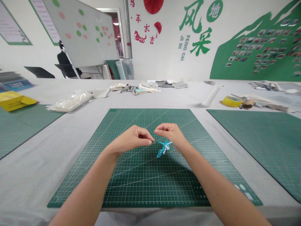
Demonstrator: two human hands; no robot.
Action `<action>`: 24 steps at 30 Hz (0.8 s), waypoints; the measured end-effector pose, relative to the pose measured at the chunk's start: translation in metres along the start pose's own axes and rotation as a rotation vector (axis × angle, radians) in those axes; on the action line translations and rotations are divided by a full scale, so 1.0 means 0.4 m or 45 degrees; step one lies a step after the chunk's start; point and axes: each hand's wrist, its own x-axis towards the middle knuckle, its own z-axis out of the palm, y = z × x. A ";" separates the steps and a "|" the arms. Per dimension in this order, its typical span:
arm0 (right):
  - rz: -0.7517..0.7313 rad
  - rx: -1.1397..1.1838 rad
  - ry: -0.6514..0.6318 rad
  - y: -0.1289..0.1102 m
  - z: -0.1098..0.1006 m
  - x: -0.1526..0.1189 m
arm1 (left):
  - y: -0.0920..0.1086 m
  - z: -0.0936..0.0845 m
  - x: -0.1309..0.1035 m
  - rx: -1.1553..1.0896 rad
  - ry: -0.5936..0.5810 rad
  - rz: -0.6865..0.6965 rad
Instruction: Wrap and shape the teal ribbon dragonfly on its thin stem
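Over the green gridded cutting mat [141, 185], my left hand [134, 138] pinches the thin dark-green stem of a small blue-and-white flower-like ornament [160, 153]. Its blue loops and white, bead-like parts point right and downward, clear of the mat. My right hand [172, 133] hovers just above and to the right of the stem, thumb and forefinger pressed together. Whatever those fingertips hold, if anything, is too fine to make out. Part of the ornament lies close beside the right palm.
More cutting mats lie left [28, 125] and right [256, 138]. A yellow box [16, 99] and a plastic-wrapped pack [70, 101] sit at left. Fabric pieces [148, 86] line the table's far side. A yellow tape roll [232, 101] and a cardboard tube [248, 104] are at right.
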 end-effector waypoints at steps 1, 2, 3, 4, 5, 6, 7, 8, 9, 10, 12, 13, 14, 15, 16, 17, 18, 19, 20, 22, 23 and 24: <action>0.073 0.104 -0.027 0.003 0.000 0.002 | 0.003 0.000 0.000 -0.048 0.039 -0.009; 0.143 0.186 -0.042 0.006 0.001 0.004 | 0.004 0.001 -0.001 -0.097 0.088 -0.016; 0.205 0.244 -0.047 0.008 0.002 0.005 | 0.005 0.001 0.000 -0.139 0.138 -0.020; 0.258 0.282 -0.045 0.010 0.003 0.005 | 0.004 0.001 0.001 -0.173 0.182 -0.026; 0.296 0.309 -0.036 0.011 0.004 0.005 | 0.002 0.002 0.002 -0.201 0.220 -0.031; 0.321 0.334 -0.028 0.012 0.005 0.005 | 0.000 0.002 0.004 -0.228 0.251 -0.038; 0.337 0.364 -0.027 0.012 0.005 0.005 | -0.004 0.003 0.006 -0.261 0.278 -0.046; 0.349 0.395 -0.036 0.011 0.006 0.005 | -0.008 0.003 0.008 -0.306 0.308 -0.057; 0.361 0.423 -0.048 0.010 0.006 0.004 | -0.013 0.002 0.011 -0.365 0.349 -0.067; 0.372 0.448 -0.060 0.009 0.006 0.004 | -0.019 0.001 0.015 -0.440 0.401 -0.079; 0.389 0.492 -0.075 0.007 0.004 0.003 | -0.031 -0.005 0.022 -0.616 0.518 -0.109; 0.392 0.515 -0.077 0.008 0.003 0.003 | -0.038 -0.010 0.025 -0.708 0.579 -0.125; 0.392 0.534 -0.075 0.009 0.001 0.003 | -0.044 -0.016 0.028 -0.801 0.639 -0.130; 0.393 0.548 -0.070 0.012 -0.001 0.005 | -0.050 -0.023 0.031 -0.880 0.691 -0.135; 0.393 0.555 -0.067 0.016 -0.005 0.006 | -0.056 -0.029 0.033 -0.957 0.728 -0.119; 0.394 0.555 -0.065 0.021 -0.009 0.009 | -0.060 -0.036 0.033 -1.014 0.742 -0.106; 0.397 0.543 -0.064 0.026 -0.014 0.012 | -0.063 -0.040 0.033 -1.053 0.750 -0.095; 0.404 0.513 -0.062 0.033 -0.019 0.015 | -0.064 -0.044 0.033 -1.080 0.750 -0.084; 0.412 0.459 -0.062 0.039 -0.023 0.018 | -0.064 -0.046 0.032 -1.092 0.744 -0.080; 0.365 0.241 -0.043 0.052 -0.028 0.024 | -0.060 -0.043 0.031 -1.094 0.727 -0.086; 0.282 0.076 -0.019 0.057 -0.029 0.025 | -0.057 -0.039 0.031 -1.089 0.713 -0.097; 0.159 -0.108 0.016 0.061 -0.028 0.026 | -0.054 -0.035 0.031 -1.082 0.695 -0.112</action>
